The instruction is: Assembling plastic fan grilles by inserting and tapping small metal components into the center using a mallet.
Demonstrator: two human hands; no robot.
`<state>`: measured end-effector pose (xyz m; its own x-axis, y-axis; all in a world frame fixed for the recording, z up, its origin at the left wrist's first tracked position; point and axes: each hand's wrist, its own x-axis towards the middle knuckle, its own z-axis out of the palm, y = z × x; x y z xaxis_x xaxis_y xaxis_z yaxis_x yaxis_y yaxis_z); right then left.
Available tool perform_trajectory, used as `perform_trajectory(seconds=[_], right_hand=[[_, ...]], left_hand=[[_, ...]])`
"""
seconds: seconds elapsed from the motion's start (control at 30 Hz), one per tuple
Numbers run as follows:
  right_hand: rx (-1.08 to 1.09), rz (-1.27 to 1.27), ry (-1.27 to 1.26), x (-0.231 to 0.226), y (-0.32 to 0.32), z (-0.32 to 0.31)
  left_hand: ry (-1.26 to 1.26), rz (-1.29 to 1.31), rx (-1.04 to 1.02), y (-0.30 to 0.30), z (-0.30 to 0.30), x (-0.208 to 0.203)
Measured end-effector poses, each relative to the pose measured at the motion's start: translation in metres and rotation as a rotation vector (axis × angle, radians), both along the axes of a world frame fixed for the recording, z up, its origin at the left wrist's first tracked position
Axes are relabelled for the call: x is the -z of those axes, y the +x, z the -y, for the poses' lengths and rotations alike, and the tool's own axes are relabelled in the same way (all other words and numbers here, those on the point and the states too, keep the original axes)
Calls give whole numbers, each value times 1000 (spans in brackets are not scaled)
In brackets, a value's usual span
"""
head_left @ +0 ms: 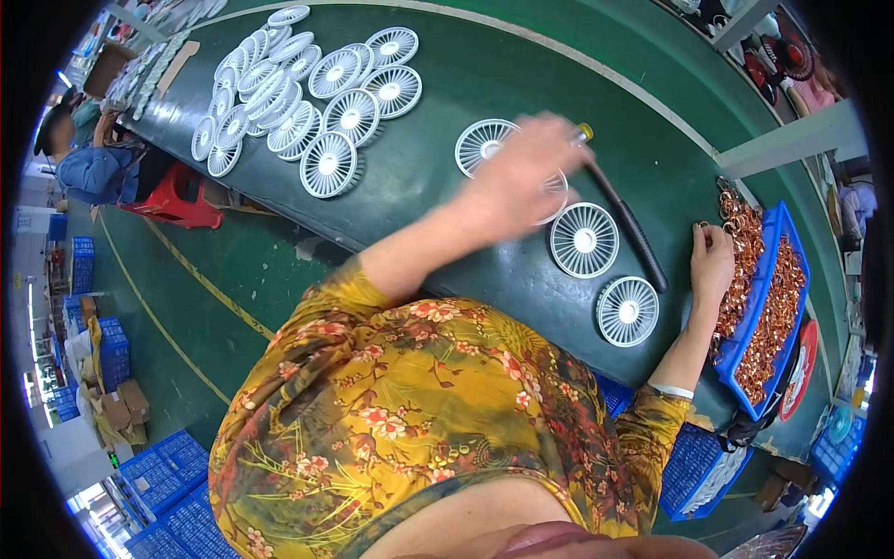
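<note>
My left hand [535, 172], smeared by motion, is over a white round fan grille [484, 142] and partly covers another one beside it. Whether its fingers hold anything does not show. Close by lies a hammer [633, 228] with a yellow-tipped head and a dark handle. My right hand [713, 261] is at the edge of a loose pile of small copper-coloured rings [742, 224]; its fingertips are pinched together, and what is between them is too small to name. Two more grilles, one [584, 240] behind the other [628, 311], lie flat between my hands.
Many white grilles [328, 165] are heaped on the green table [419, 168] at the far left. A blue tray [775, 307] of copper rings stands at the right, with a red round object [799, 373] beyond it. Another person [93, 168] sits by a red stool [182, 197].
</note>
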<state>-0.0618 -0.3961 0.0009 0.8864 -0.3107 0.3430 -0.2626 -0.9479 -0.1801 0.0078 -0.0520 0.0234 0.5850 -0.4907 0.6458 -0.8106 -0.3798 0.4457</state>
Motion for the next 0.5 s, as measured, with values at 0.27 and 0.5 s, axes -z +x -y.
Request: perform_trajectory(seconds=[0.27, 0.5], right_hand=[[-347, 373, 180, -20, 1, -37], [-523, 671, 108, -47, -12, -108]], left_hand=[[529, -7, -933, 38, -156, 48], [366, 53, -998, 59, -189, 66]])
